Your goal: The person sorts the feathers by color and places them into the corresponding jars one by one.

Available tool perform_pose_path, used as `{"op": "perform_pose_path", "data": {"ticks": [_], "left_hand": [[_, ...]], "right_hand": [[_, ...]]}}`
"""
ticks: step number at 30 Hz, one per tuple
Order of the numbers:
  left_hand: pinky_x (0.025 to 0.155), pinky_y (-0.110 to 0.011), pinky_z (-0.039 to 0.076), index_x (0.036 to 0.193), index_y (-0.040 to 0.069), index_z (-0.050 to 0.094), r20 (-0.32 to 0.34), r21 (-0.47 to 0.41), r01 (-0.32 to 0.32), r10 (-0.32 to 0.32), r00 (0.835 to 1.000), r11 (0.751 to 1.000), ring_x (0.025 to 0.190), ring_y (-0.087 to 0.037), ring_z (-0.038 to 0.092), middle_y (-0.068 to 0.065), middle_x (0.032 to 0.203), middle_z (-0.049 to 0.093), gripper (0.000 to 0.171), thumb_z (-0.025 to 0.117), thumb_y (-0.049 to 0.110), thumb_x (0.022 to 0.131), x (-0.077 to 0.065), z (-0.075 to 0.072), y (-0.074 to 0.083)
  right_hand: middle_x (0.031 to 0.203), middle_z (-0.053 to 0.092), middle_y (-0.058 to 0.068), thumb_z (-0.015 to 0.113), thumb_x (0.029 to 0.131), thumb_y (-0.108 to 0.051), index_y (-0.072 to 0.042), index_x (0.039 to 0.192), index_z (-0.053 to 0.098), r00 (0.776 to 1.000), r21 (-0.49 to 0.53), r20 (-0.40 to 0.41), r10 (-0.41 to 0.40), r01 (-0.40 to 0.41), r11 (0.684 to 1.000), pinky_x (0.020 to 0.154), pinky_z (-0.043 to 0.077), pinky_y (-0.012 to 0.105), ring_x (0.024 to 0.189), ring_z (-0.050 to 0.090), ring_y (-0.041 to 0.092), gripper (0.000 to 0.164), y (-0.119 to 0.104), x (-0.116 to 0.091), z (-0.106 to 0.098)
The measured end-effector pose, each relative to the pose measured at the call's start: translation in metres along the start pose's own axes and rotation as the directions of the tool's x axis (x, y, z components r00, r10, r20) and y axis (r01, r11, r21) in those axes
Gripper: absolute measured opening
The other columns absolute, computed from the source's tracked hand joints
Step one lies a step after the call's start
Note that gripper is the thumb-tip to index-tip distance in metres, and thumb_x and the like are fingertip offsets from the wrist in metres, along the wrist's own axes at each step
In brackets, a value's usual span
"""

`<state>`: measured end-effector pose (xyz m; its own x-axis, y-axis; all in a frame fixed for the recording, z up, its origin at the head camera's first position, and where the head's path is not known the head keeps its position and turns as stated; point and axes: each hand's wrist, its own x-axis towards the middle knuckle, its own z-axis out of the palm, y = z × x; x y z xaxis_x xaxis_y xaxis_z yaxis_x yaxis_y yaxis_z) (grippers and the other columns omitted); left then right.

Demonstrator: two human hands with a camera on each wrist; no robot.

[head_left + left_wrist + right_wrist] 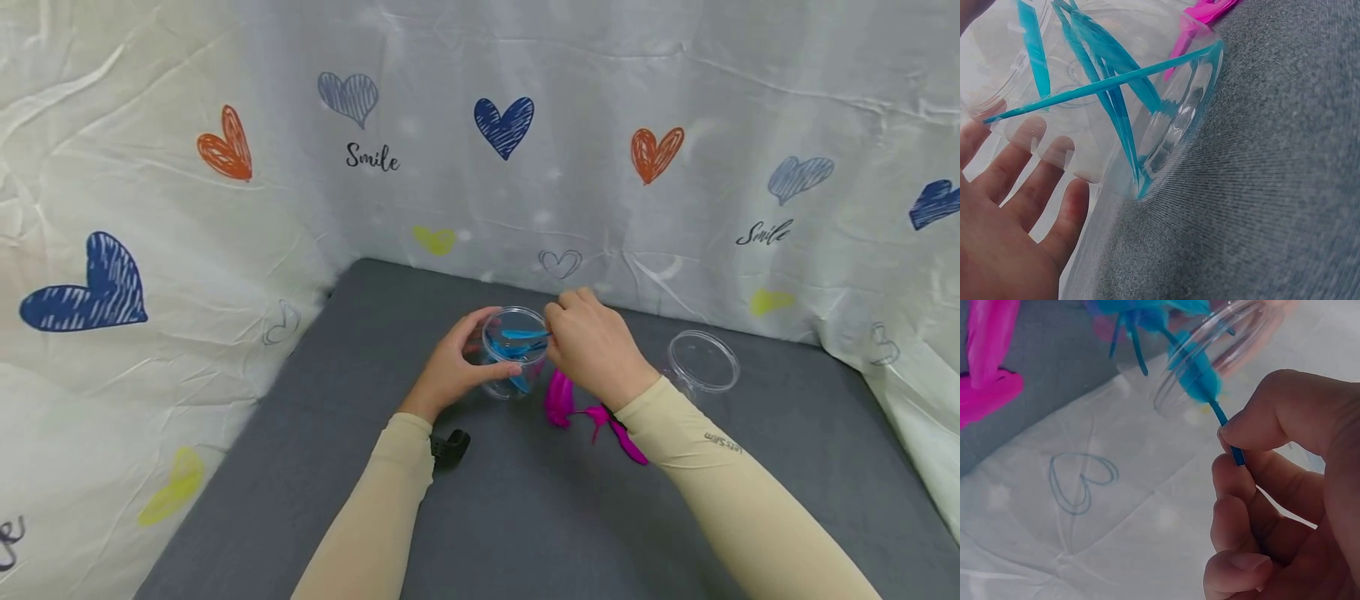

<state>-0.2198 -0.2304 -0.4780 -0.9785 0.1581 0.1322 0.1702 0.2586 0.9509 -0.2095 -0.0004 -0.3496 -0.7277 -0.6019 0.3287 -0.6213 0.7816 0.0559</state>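
My left hand (453, 367) grips a clear plastic jar (500, 390), thumb in front and fingers round the far side. Several slender blue pieces stand and lean inside the jar, seen through its wall in the left wrist view. Over the jar's mouth, my right hand (596, 343) pinches the thin stem of a spoon-shaped blue piece (1199, 381) between thumb and forefinger. The stem's end pokes out past the fingertips, while the wider part overlaps the jar's rim. Bright pink pieces (558, 400) lie on the grey cloth just right of the jar, below my right hand.
A clear round container (703, 361) is on the grey cloth (510, 517) beyond my right forearm. A black strap piece (450, 448) juts from my left wrist. A white curtain (450, 167) with printed hearts hangs behind and along the left side.
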Motion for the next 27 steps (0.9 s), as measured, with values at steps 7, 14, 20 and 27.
{"op": "perform_pose_path", "data": {"ticks": [7,14,20,27], "left_hand": [[0.122,-0.052,0.048,0.156,0.048,0.048,0.000,-0.003,-0.023,0.023,1.000,1.000,0.143,-0.021,0.055,0.004,0.157,0.057,0.088,0.095,0.049,0.082,0.000,-0.001,-0.001],[0.121,-0.054,0.049,0.157,0.046,0.048,0.007,-0.016,-0.026,0.026,1.000,1.000,0.143,-0.024,0.056,0.002,0.158,0.056,0.089,0.095,0.048,0.082,0.000,-0.001,-0.001],[0.122,-0.053,0.048,0.157,0.049,0.047,0.015,-0.032,-0.019,0.020,1.000,0.999,0.143,-0.023,0.056,0.004,0.158,0.055,0.089,0.095,0.049,0.082,-0.001,-0.001,0.000],[0.122,-0.053,0.048,0.154,0.052,0.048,0.006,-0.007,-0.011,0.011,1.000,1.000,0.141,-0.019,0.055,0.009,0.154,0.057,0.086,0.094,0.052,0.082,0.000,0.001,0.001]], "right_hand": [[0.090,0.069,0.008,0.072,0.091,-0.002,-0.006,0.093,0.077,0.999,-0.020,0.006,-0.037,0.037,0.999,0.068,0.064,0.037,0.087,0.063,0.027,0.007,-0.006,0.003,0.006],[0.091,0.068,0.008,0.072,0.092,-0.003,-0.006,0.093,0.077,0.999,-0.021,0.030,-0.031,0.032,0.999,0.068,0.064,0.038,0.087,0.062,0.027,0.006,-0.009,0.006,0.009],[0.094,0.069,0.005,0.075,0.093,-0.010,-0.010,0.100,0.076,0.999,0.047,0.040,-0.009,0.007,0.999,0.068,0.062,0.035,0.090,0.061,0.025,0.007,-0.008,0.005,0.010],[0.093,0.067,0.002,0.077,0.093,-0.012,-0.010,0.103,0.075,0.999,0.175,0.004,0.047,-0.047,0.983,0.067,0.059,0.035,0.089,0.060,0.022,0.011,0.002,-0.007,0.002]]}}
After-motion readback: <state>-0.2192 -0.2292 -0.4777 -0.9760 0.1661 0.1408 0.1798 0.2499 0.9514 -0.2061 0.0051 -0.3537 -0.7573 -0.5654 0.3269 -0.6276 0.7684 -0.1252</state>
